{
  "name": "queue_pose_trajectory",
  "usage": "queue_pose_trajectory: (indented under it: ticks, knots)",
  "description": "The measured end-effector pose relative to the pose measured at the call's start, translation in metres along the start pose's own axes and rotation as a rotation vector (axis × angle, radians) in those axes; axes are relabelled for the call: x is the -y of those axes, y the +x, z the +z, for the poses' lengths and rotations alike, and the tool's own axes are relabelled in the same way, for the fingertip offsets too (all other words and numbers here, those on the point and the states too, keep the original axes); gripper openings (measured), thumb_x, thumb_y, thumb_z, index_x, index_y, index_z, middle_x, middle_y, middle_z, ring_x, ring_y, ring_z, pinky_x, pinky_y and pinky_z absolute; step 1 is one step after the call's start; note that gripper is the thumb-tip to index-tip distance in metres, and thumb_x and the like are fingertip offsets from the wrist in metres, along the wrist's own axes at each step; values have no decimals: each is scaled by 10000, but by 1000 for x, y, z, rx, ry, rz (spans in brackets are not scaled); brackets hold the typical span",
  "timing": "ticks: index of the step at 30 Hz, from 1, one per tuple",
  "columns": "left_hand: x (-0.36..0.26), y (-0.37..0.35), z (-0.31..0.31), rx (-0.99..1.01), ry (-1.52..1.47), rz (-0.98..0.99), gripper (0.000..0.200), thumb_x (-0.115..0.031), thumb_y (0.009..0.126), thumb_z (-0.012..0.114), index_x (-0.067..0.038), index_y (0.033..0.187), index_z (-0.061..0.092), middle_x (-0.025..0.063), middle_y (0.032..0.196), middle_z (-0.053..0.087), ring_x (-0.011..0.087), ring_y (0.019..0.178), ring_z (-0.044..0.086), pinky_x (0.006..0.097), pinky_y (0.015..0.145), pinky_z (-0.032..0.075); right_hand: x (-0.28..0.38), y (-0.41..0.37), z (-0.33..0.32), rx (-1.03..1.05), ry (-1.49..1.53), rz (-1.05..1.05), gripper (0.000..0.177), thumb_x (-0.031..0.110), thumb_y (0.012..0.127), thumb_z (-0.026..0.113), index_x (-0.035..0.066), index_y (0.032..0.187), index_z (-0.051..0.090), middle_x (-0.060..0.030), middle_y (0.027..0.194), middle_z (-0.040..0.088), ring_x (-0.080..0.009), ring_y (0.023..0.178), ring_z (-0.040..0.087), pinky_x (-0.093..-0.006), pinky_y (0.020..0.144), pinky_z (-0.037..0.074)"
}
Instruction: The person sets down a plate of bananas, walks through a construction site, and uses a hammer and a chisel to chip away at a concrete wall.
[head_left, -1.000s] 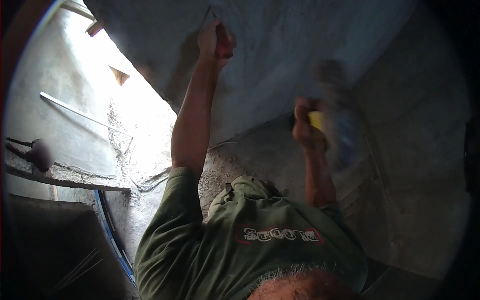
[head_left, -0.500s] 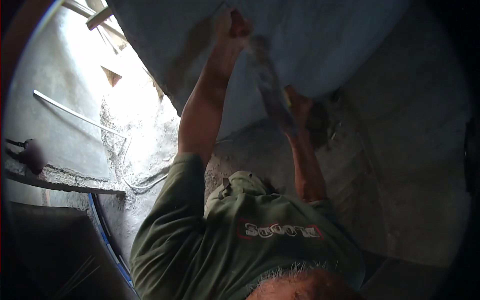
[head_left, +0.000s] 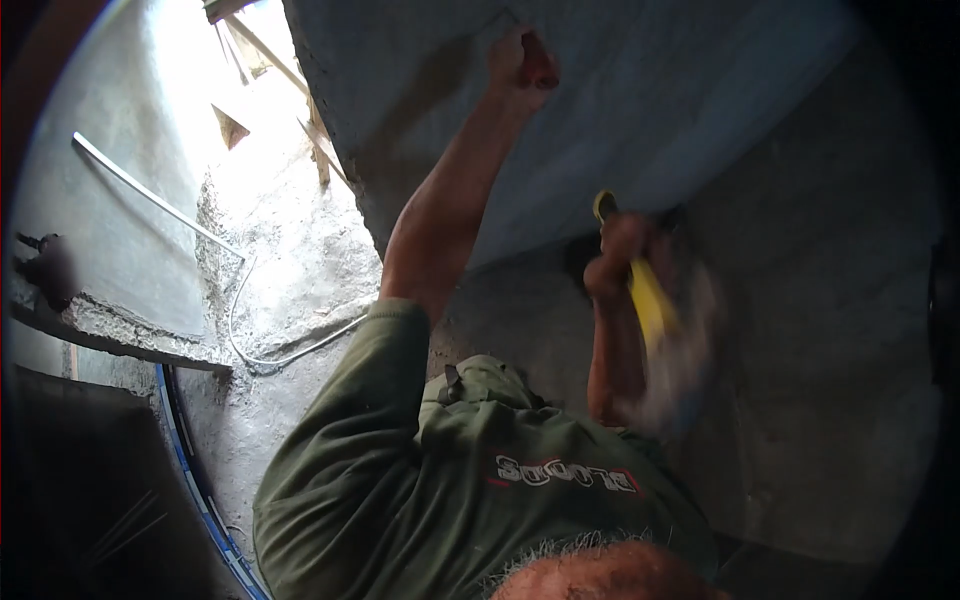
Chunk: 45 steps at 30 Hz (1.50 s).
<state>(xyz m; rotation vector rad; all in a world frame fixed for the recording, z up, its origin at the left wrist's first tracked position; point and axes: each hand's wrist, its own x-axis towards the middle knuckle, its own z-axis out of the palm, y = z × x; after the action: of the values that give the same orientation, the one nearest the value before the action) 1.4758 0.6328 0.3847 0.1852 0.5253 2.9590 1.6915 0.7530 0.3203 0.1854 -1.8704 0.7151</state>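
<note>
My left hand (head_left: 525, 75) is raised in a fist against the grey concrete surface (head_left: 620, 110). A thin dark line shows just above its knuckles, but I cannot make out what the fingers hold. Lower and to the right, my right hand (head_left: 622, 245) is wrapped round the grip of a yellow-handled hammer (head_left: 653, 308). The butt of the handle sticks out above the fist, while the head end is smeared by motion over my right forearm. The hammer is apart from my left hand.
At left, a pale pipe (head_left: 155, 192) runs to a looped cable (head_left: 240, 335) on the rough wall. Below are a concrete ledge (head_left: 130, 345) and a blue strip (head_left: 190, 465). Wooden pieces (head_left: 268, 52) cross the bright opening. My green shirt (head_left: 480, 480) fills the lower middle.
The hammer has swung away from near my left hand, its head end now down at the right. My left hand stays a fist, and the whole view has shifted slightly.
</note>
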Motion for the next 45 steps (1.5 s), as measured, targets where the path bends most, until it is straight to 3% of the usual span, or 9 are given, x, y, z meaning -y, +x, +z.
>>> queue_pose_trajectory:
  ticks: [4,6,12,15,19,25,27,34,45]
  knots:
    - [1,12,-9,168,82,56,176,-183,845,432,-74,707,431,34,545,389,200,444,421,313,365,329,-13,-3,31,138,281,-158,162,116,778,560,10,668,506,-62,545,512,-116,472,493,-258,416,358]
    - [9,19,-29,236,106,102,177,-187,846,429,-75,710,435,35,544,392,199,441,426,312,364,329,-35,4,54,576,-68,185,129,151,746,520,68,649,499,-111,588,558,-289,513,564,-361,466,437]
    - [-5,6,-16,193,95,25,197,-216,846,432,-67,722,467,51,559,440,209,416,446,323,367,345,10,-4,26,128,-305,-51,104,133,706,560,48,678,507,-114,588,579,-294,500,567,-378,477,429]
    - [-6,7,-19,168,211,66,200,-222,845,436,-62,731,473,59,546,451,209,404,448,330,366,355,-65,-34,72,243,336,219,120,141,719,572,50,669,511,-123,579,565,-289,444,533,-362,453,421]
    - [-14,34,-40,430,243,25,207,-226,850,442,-60,730,476,67,500,442,207,394,442,333,360,355,-45,-2,57,429,-178,-161,164,164,753,574,61,653,495,-87,565,530,-264,402,475,-345,445,417]
    - [-13,16,-36,395,105,-85,185,-219,855,436,-75,742,463,70,530,466,195,466,439,301,423,353,-23,-8,62,-221,400,-348,113,106,687,607,48,682,510,-101,525,528,-271,421,521,-331,390,402]
    - [-11,17,-36,369,231,3,207,-240,844,451,-66,736,482,70,513,454,196,452,446,309,423,366,-54,-10,72,489,-33,57,105,99,675,602,43,691,515,-115,540,533,-278,435,521,-336,408,420]
    - [-12,-2,-70,223,1435,304,280,-312,813,508,-50,719,534,32,607,497,138,506,488,262,458,386,-83,-68,68,313,203,82,184,185,775,616,12,822,577,5,536,499,-128,478,499,-300,488,417]
    - [20,-6,-31,-69,902,224,203,-233,774,535,-31,763,514,37,667,474,131,557,471,286,488,395,-98,-59,26,478,583,559,193,157,813,609,7,929,573,-40,789,590,-118,658,560,-302,633,447]
